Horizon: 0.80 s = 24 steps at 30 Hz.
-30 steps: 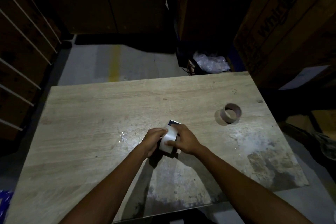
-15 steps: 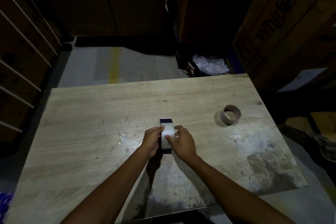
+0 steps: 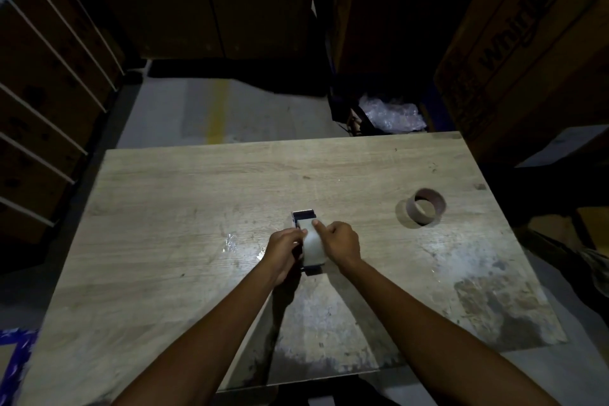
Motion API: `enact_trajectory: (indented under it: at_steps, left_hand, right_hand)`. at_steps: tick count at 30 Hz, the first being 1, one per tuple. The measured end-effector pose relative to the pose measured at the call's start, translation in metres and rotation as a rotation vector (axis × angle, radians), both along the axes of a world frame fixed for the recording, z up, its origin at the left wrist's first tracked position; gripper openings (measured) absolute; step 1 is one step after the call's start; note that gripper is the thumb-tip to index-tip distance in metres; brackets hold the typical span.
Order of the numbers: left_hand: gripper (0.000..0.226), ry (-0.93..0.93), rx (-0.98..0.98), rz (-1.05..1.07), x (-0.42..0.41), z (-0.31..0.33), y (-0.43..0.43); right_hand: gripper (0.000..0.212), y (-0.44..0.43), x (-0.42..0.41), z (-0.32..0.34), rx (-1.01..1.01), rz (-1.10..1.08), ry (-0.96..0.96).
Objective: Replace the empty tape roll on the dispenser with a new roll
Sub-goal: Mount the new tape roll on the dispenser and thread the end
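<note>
Near the middle of the table (image 3: 164, 208), toward its near edge, the left hand (image 3: 284, 249) gripped the dispenser (image 3: 304, 217) from the side. The right hand (image 3: 341, 242) curled against the new roll (image 3: 312, 245), forefinger pressing its top. Seating seemed in hand; threading the tape end likely came next. The empty core (image 3: 425, 209) lay apart toward the right edge, nothing inside it.

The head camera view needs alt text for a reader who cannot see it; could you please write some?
Two bare hands, left hand and right hand, hold a dark tape dispenser loaded with a pale tape roll on a worn light wooden table. An empty brown cardboard core stands apart to the right, in dim light.
</note>
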<state>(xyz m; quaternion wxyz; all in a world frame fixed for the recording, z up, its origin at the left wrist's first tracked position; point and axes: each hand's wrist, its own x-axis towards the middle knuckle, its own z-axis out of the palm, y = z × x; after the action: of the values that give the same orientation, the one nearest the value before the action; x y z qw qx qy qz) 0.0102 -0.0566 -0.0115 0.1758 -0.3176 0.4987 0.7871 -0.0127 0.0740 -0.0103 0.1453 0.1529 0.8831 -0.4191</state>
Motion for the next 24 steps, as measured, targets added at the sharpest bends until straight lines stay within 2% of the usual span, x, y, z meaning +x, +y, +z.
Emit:
enact_trajectory:
  at_steps: [3, 6, 10, 16, 24]
  left_hand:
    - [0.005, 0.025, -0.032, -0.059, 0.003, -0.004, -0.005]
    - [0.023, 0.019, -0.053, -0.053, 0.001, -0.006, -0.006]
    - [0.026, 0.013, -0.099, -0.039, -0.003, -0.003, -0.005]
    - [0.026, 0.015, -0.137, -0.018, -0.009, -0.004, -0.002]
    - [0.027, 0.018, -0.057, 0.017, -0.002, -0.009, -0.003]
  right_hand:
    - [0.048, 0.004, 0.002, -0.006, -0.083, 0.013, -0.012]
    - [0.036, 0.014, 0.011, -0.005, -0.201, 0.105, -0.033]
    - [0.046, 0.025, 0.019, 0.003, -0.335, 0.208, -0.042]
    - [0.058, 0.030, 0.012, 0.005, -0.250, 0.294, -0.031]
    - [0.033, 0.027, 0.008, 0.008, -0.166, 0.272, 0.063]
